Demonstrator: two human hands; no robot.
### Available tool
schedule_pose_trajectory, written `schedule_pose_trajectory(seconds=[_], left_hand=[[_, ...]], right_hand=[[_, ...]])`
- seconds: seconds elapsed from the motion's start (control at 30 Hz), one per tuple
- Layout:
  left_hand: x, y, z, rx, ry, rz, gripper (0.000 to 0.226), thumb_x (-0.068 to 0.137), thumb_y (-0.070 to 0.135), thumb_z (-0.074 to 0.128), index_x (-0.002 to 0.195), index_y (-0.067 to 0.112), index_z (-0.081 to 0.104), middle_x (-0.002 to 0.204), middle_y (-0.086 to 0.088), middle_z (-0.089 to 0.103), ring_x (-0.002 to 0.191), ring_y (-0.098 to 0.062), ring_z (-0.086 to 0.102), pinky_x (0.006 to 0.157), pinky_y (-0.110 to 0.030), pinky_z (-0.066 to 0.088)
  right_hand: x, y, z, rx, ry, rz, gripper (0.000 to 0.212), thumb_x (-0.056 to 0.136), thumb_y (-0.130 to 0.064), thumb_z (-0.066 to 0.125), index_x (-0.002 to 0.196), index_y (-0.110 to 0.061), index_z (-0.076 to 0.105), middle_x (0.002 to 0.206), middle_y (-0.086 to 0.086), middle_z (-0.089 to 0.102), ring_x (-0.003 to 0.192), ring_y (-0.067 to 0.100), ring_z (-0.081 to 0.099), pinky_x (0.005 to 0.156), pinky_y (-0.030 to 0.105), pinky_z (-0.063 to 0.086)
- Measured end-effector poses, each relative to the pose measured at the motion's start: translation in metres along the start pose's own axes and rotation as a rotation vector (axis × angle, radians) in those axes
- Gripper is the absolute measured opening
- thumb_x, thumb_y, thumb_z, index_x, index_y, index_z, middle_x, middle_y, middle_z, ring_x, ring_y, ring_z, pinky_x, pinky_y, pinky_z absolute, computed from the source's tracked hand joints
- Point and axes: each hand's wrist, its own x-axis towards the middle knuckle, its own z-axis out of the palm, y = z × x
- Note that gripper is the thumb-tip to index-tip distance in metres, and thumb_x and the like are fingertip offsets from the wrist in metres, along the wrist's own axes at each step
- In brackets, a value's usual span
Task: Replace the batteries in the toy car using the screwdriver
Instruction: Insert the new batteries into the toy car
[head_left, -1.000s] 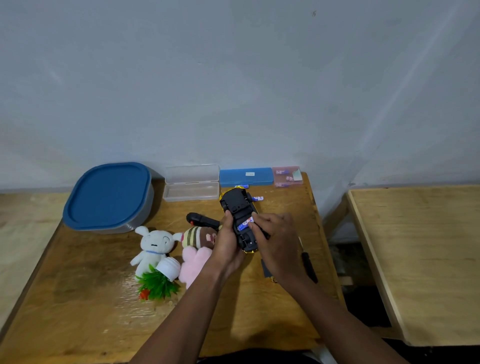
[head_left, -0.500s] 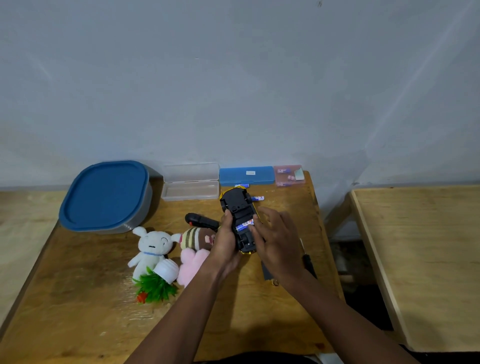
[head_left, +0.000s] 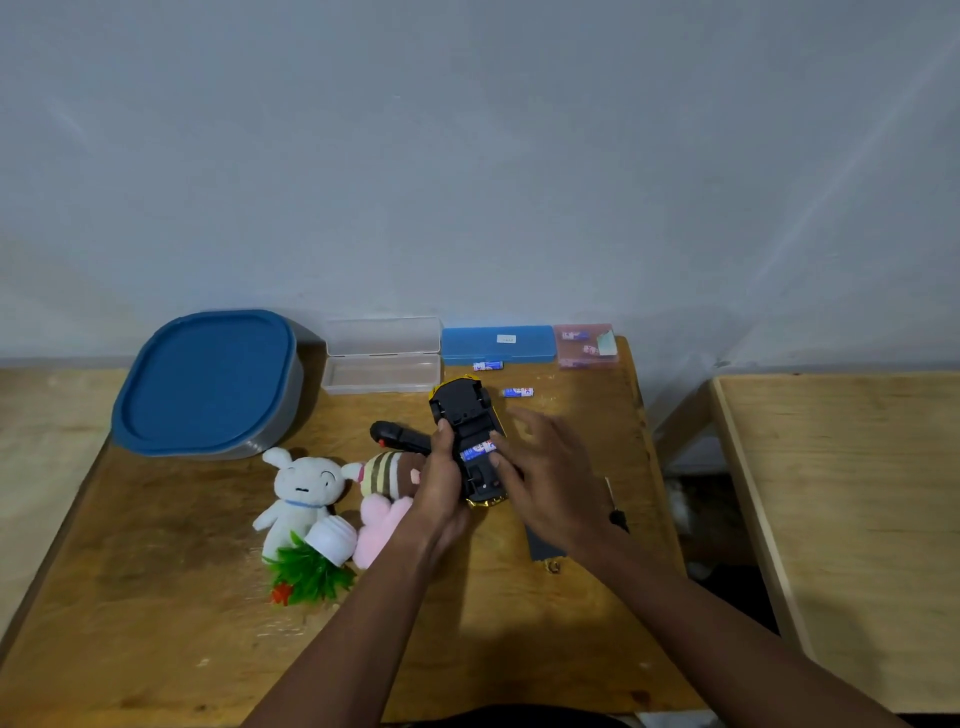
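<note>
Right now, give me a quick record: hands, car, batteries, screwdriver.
left hand: grips car, underside up
right hand: fingers spread, one fingertip at the seated battery
seated battery: exposed in the car's underside
loose batteries: two on table, beyond the car
screwdriver: on table, right of right hand, partly hidden

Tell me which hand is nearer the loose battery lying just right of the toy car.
Right. The right hand is just on the person's side of the battery, fingers spread; the left hand grips the toy car on its left side, farther away.
</note>
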Motion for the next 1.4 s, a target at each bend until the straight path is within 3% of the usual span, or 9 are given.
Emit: schedule_pose_trajectory(seconds=[0.2,0.33,0.5,0.6,0.67,0.9,1.1,1.23,1.4], left_hand=[[0.012,0.006,-0.001,0.134,0.049,-0.008,0.052,0.104,0.053,0.039,0.140,0.019,0.054,0.125,-0.012,0.070,0.115,-0.031,0.068,0.100,-0.052,0.053],[0.012,0.010,-0.002,0.135,0.017,-0.042,0.050,0.105,0.050,0.039,0.132,0.015,0.062,0.119,-0.013,0.074,0.112,-0.031,0.070,0.099,-0.047,0.054],[0.010,0.016,-0.011,0.131,-0.027,-0.060,0.052,0.104,0.050,0.039,0.131,0.013,0.063,0.120,-0.015,0.073,0.108,-0.031,0.071,0.085,-0.041,0.060],[0.011,0.019,-0.016,0.130,-0.038,-0.069,0.056,0.104,0.052,0.037,0.134,0.011,0.062,0.123,-0.017,0.071,0.110,-0.032,0.070,0.093,-0.045,0.057],[0.012,0.021,-0.017,0.123,-0.042,-0.067,0.057,0.104,0.052,0.038,0.133,0.010,0.062,0.123,-0.018,0.071,0.109,-0.033,0.070,0.092,-0.045,0.058],[0.007,0.025,-0.022,0.091,-0.070,-0.044,0.056,0.104,0.051,0.038,0.132,0.010,0.063,0.115,-0.014,0.074,0.101,-0.030,0.071,0.092,-0.045,0.057],[-0.005,0.028,-0.020,0.086,-0.073,0.006,0.055,0.105,0.050,0.035,0.133,0.012,0.062,0.115,-0.013,0.074,0.102,-0.030,0.071,0.092,-0.044,0.057],[-0.009,0.022,-0.018,0.083,-0.048,0.057,0.055,0.104,0.052,0.037,0.137,0.014,0.060,0.125,-0.014,0.071,0.118,-0.034,0.066,0.107,-0.052,0.048],[-0.017,0.006,-0.017,0.058,-0.063,0.077,0.055,0.104,0.052,0.038,0.137,0.014,0.059,0.128,-0.014,0.069,0.121,-0.032,0.065,0.107,-0.051,0.047]], right_hand=[[0.047,0.040,0.021,0.111,-0.014,0.348,0.024,0.094,-0.018,0.059,0.114,-0.014,0.072,0.106,0.005,0.071,0.096,0.021,0.064,0.086,0.038,0.053],[0.073,0.057,0.028,-0.020,-0.222,0.337,0.026,0.097,-0.024,0.058,0.118,-0.016,0.070,0.112,0.005,0.070,0.101,0.020,0.062,0.090,0.030,0.046],[0.092,0.071,0.044,-0.118,-0.330,0.337,0.034,0.092,-0.021,0.060,0.125,-0.024,0.066,0.121,0.003,0.066,0.109,0.022,0.060,0.093,0.035,0.047],[0.094,0.070,0.049,-0.186,-0.375,0.318,0.016,0.089,-0.013,0.055,0.086,-0.026,0.064,0.096,0.001,0.067,0.091,0.021,0.063,0.078,0.032,0.049],[0.094,0.068,0.050,-0.191,-0.378,0.338,0.018,0.088,-0.010,0.056,0.079,-0.025,0.060,0.088,0.000,0.064,0.084,0.018,0.060,0.077,0.032,0.050],[0.084,0.052,0.036,0.197,-0.186,0.550,0.012,0.093,-0.018,0.061,0.103,-0.017,0.069,0.091,-0.001,0.065,0.082,0.013,0.057,0.070,0.028,0.044],[0.057,0.000,-0.015,0.612,0.017,0.604,0.019,0.087,-0.018,0.072,0.087,-0.033,0.060,0.086,-0.009,0.066,0.081,0.011,0.067,0.067,0.021,0.051],[0.039,-0.025,-0.035,0.664,0.021,0.532,0.023,0.084,-0.013,0.073,0.083,-0.036,0.068,0.081,-0.011,0.067,0.074,-0.003,0.060,0.065,0.009,0.046],[0.021,-0.038,-0.032,0.560,0.048,0.429,0.018,0.086,-0.018,0.072,0.102,-0.026,0.076,0.086,-0.003,0.063,0.071,-0.002,0.057,0.059,0.008,0.043]])
